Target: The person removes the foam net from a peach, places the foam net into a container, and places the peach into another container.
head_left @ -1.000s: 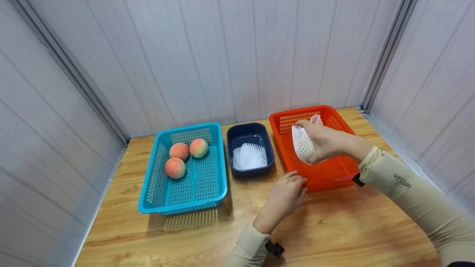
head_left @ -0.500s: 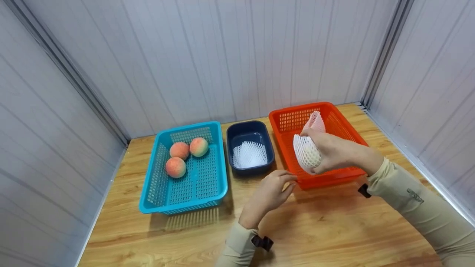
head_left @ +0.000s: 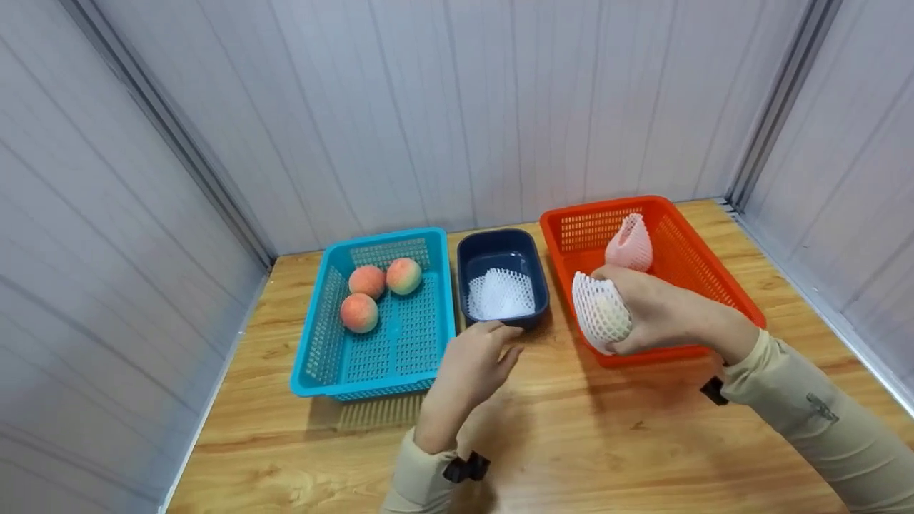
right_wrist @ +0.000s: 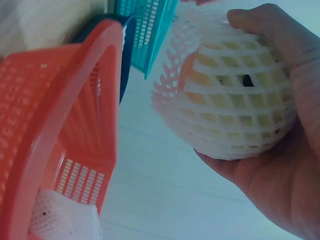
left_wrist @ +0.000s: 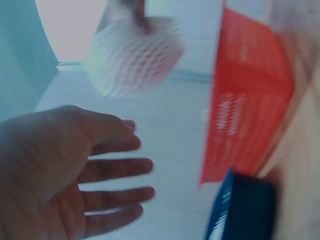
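Note:
In the head view my right hand (head_left: 660, 307) grips a peach in a white foam net (head_left: 602, 314) above the orange basket's (head_left: 582, 246) front left part. The right wrist view shows the net's loose mouth standing past the peach (right_wrist: 235, 95), with thumb and fingers round it. My left hand (head_left: 471, 364) hangs over the table between the teal basket (head_left: 393, 360) and the navy tub (head_left: 500, 246), fingers loosely spread, holding nothing. White foam nets (head_left: 507, 294) lie in the tub. A pinkish foam net (head_left: 630, 246) with something bulging in it stands in the orange basket.
Three bare peaches (head_left: 359, 313) sit in the back left of the teal basket. All the containers stand on a wooden table (head_left: 571, 457), backed by a panelled wall (head_left: 500, 107) with side walls left and right.
My left hand has left the orange basket's front rim and moved left toward the tub. My right hand has drawn the netted peach toward me, uncovering the pinkish net. The head view has shifted slightly.

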Motion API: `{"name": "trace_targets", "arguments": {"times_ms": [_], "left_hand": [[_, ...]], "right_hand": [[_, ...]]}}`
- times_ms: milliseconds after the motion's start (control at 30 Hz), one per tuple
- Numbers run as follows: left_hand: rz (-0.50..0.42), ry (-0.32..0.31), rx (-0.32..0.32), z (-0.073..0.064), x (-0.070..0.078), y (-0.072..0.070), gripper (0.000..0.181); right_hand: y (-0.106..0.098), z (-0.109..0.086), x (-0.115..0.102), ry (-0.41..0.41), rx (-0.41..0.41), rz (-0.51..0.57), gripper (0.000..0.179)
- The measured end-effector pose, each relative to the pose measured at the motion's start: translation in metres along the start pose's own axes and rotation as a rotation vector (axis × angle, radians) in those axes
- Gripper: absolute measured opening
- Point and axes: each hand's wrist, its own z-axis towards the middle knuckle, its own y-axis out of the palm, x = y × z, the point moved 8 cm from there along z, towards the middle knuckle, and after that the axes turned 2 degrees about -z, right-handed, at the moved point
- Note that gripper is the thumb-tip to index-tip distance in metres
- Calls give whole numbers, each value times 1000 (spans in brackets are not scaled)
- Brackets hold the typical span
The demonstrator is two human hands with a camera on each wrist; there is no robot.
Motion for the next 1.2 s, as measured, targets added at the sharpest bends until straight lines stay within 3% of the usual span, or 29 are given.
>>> {"name": "trace_targets", "arguments": {"times_ms": [133,233,400,500,767,1000,1200], "left_hand": [[47,-113,-25,-14,-19,-21,25],[65,-226,-79,-25,-37,-31,26],[29,-344,-181,-41,-60,-32,31],[-6,-364,-209,-47,-68,-27,36],[12,-413,-196,-56,-87,-17,35],[-4,-416,-208,-62,-91,-11,23],[27,-403,-186,-65,-92,-12,19]], "right_hand": [[5,-1,-12,-58,-4,-5,88],[8,3,-18,-70,-25,-7,86],[18,13,-31,-85,-87,-32,82],[27,20,-37,-82,-119,-45,86],[65,44,-47,-109,-158,-51,89],[98,50,-46,-106,-170,-46,83],[113,53,-46,-113,-155,-11,89]]}}
